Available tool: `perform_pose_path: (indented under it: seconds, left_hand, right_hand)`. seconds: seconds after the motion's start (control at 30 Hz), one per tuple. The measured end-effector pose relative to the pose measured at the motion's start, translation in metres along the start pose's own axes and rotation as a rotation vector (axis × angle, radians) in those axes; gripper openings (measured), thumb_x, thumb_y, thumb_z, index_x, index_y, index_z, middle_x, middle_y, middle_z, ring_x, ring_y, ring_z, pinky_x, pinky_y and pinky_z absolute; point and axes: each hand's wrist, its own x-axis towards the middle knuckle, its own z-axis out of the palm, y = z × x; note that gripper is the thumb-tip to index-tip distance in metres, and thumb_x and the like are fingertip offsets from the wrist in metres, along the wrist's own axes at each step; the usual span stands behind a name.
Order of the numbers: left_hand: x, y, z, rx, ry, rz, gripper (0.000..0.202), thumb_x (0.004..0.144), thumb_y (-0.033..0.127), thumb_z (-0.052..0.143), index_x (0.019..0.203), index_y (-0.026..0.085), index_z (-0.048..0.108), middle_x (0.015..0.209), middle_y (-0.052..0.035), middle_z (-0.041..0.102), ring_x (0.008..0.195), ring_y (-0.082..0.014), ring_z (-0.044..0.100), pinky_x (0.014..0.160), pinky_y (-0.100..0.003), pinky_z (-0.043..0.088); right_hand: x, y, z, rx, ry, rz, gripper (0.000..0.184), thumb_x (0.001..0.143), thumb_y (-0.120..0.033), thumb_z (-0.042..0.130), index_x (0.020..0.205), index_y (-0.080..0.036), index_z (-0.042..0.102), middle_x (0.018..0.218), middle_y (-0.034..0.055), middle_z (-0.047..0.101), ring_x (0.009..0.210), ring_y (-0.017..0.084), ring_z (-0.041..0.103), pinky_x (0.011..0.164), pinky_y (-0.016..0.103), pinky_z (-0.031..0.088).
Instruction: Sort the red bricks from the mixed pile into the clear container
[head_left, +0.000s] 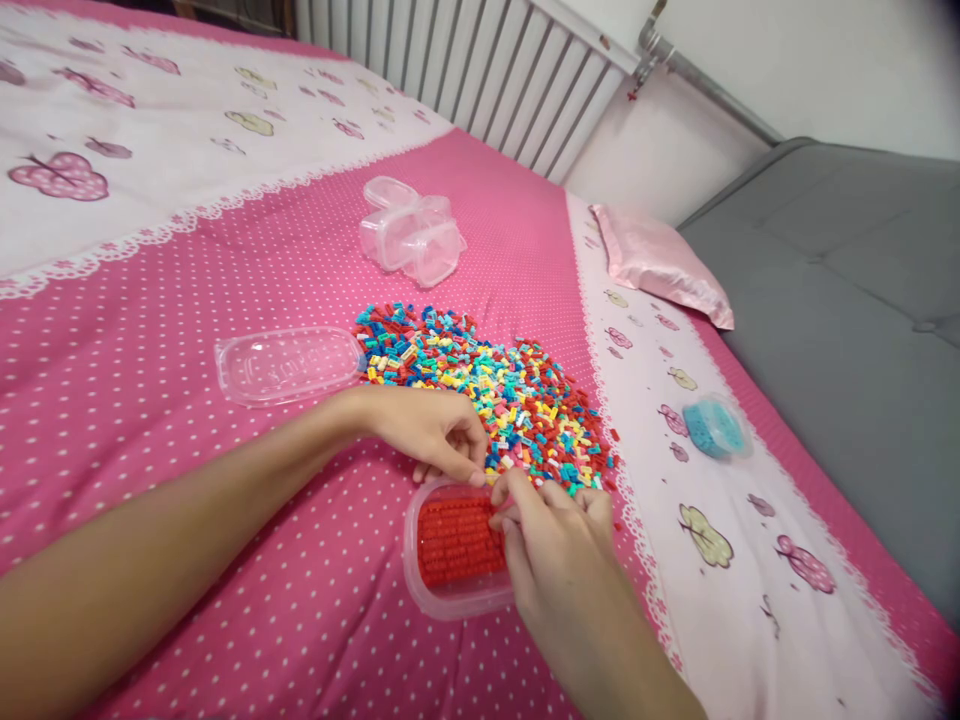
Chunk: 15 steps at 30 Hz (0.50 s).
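Note:
A heap of small plastic bricks (pixel 487 385) in red, blue, yellow and teal lies on the pink dotted bedspread. At its near edge stands a clear tub (pixel 442 590) filled with red bricks (pixel 454 540). My left hand (pixel 427 430) reaches across to the tub's far rim, fingers pinched together on something too small to make out. My right hand (pixel 551 545) rests over the tub's right side, fingers curled and pinched at the rim; what they hold is hidden.
A clear lid (pixel 289 363) lies left of the heap. Empty clear tubs (pixel 412 235) are stacked farther back. A tub of teal bricks (pixel 712 428) sits at the right. A pink pillow (pixel 660 265), a grey mattress (pixel 847 320) and a radiator (pixel 480 70) lie beyond.

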Motion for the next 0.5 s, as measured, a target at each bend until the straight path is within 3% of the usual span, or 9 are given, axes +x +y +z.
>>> perform_pose_path:
  seconds: [0.27, 0.5]
  left_hand:
    - [0.0004, -0.0003, -0.0005, -0.007, -0.002, -0.01, 0.033, 0.083, 0.046, 0.079, 0.079, 0.015, 0.067, 0.056, 0.0034, 0.063, 0.046, -0.0095, 0.06, 0.044, -0.016, 0.05]
    - [-0.001, 0.0025, -0.0001, -0.008, 0.004, -0.012, 0.031, 0.083, 0.044, 0.079, 0.08, 0.015, 0.068, 0.057, 0.0038, 0.062, 0.045, -0.009, 0.059, 0.044, -0.015, 0.049]
  right_hand:
    - [0.0011, 0.0001, -0.0032, 0.026, -0.04, 0.041, 0.034, 0.088, -0.002, 0.042, 0.103, -0.024, 0.064, 0.091, 0.006, 0.069, 0.081, 0.027, 0.054, 0.079, 0.037, 0.024]
    - [-0.0023, -0.0015, -0.0047, 0.096, -0.032, -0.021, 0.033, 0.089, -0.004, 0.041, 0.104, -0.025, 0.062, 0.097, 0.0042, 0.071, 0.083, 0.025, 0.054, 0.08, 0.036, 0.027]
